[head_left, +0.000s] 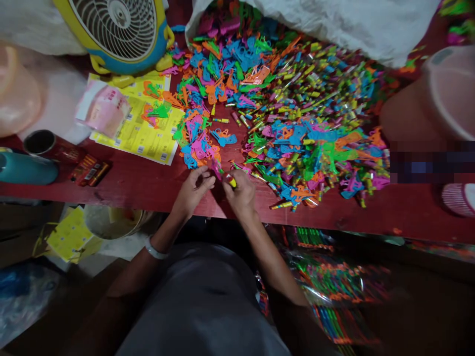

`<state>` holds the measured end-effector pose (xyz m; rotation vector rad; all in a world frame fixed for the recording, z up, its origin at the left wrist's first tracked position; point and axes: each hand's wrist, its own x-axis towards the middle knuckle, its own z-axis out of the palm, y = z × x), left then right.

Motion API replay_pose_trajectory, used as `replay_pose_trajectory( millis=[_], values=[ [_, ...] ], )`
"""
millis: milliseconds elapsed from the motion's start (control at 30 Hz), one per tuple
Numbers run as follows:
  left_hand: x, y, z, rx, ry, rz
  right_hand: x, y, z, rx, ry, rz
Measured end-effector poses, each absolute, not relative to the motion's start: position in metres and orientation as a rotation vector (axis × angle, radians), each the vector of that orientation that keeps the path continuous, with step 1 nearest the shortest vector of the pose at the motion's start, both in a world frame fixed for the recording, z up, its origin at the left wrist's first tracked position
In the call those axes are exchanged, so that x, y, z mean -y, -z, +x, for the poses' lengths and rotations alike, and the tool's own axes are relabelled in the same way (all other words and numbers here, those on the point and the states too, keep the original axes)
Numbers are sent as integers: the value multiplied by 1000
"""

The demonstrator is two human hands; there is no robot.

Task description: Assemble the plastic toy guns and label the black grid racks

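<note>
Near the front edge of the red table, my right hand (240, 194) is closed on a small yellow-ended tube (232, 181). A pink plastic piece (216, 170) sticks out beside that tube, between my hands; whether the two are joined is unclear. My left hand (193, 192) is just left of the pink piece, its fingers loosely curled with a gap between thumb and forefinger. Just beyond my hands is a small heap of colourful flat plastic toy pieces (196, 141). To the right spreads a large pile of similar pieces (297, 136) mixed with small tubes (315, 84).
A yellow and blue fan (118, 29) stands at the back left, behind yellow printed sheets (148, 141) and a pink packet (104, 109). A teal bottle (27, 168) lies far left. Pink tubs (451, 94) stand right. Bagged colourful pieces (330, 282) sit below the table edge.
</note>
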<state>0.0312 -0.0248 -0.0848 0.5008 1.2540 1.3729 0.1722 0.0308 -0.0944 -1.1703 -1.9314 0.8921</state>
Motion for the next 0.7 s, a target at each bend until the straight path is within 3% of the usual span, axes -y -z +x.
replay_pose_trajectory(
  millis=[133,700],
  values=[
    [26,82,30,-1219,-1392,409,-21,90,173,2156,-972,-995],
    [28,75,31,-1364,-1419,458,-31,100,181,1880,-1217,-1150]
  ],
)
